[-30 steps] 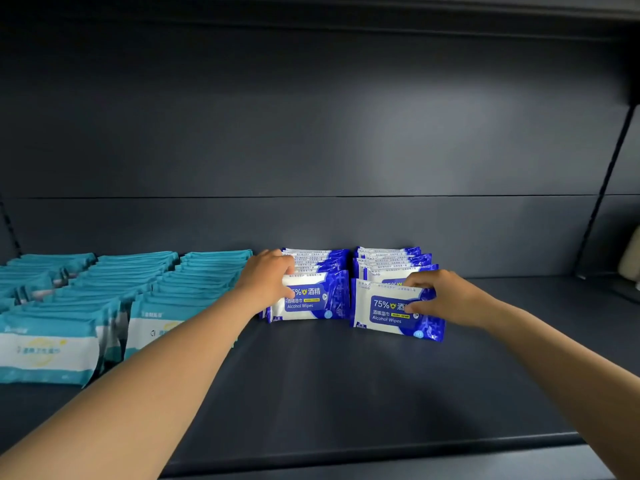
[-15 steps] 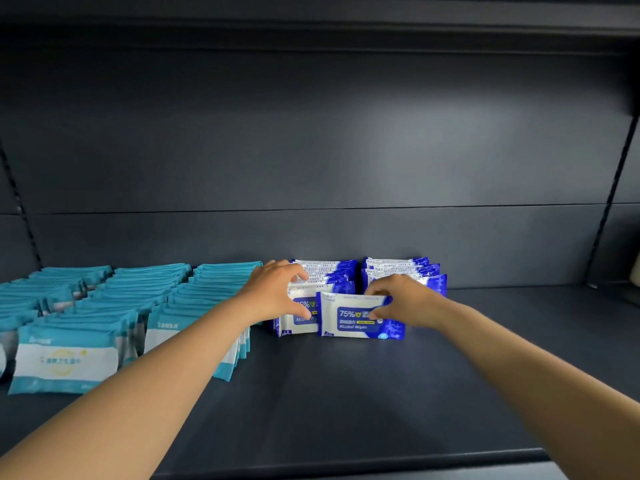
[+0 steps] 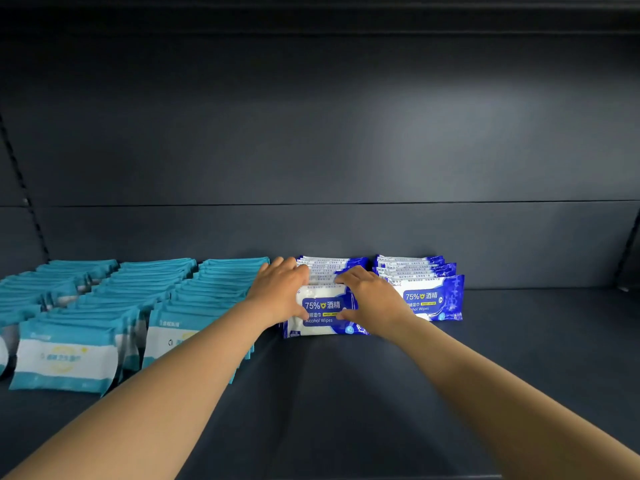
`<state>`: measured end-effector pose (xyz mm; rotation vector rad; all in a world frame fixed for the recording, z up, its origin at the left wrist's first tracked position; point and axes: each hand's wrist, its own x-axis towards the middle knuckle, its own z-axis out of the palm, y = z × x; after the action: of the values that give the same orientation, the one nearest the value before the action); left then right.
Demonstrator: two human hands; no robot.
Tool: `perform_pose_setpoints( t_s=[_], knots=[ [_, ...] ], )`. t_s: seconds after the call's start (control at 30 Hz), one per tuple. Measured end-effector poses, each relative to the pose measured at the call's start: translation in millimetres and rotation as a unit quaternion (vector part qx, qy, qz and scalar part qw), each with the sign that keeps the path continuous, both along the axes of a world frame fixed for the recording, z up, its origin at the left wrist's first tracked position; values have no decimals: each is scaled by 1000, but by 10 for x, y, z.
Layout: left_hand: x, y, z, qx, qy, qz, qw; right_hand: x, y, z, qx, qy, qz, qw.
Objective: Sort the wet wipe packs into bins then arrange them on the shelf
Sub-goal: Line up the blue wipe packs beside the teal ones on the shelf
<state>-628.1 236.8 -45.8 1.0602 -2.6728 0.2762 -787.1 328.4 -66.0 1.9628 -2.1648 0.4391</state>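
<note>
Both hands [image 3: 329, 296] on blue pack [image 3: 323, 315]

A shop: a dark metal display shelf [image 3: 519, 358] stocked with neat rows of wipe packs [image 3: 145, 299].

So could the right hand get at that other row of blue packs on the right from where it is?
Probably yes. The right hand rests on the front blue pack, and the right-hand blue row stands just beside it, with nothing between them.
</note>
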Motion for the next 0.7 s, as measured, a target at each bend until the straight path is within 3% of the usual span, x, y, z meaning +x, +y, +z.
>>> perform_pose_setpoints(
  t_s=[0.37, 0.7],
  knots=[
    [48, 121, 73, -16, -3, 34, 999, 75, 10, 102, 1, -5, -1, 1000],
    [628, 902, 523, -32, 2, 36, 999, 678, 940, 487, -41, 11, -43, 998]
  ],
)
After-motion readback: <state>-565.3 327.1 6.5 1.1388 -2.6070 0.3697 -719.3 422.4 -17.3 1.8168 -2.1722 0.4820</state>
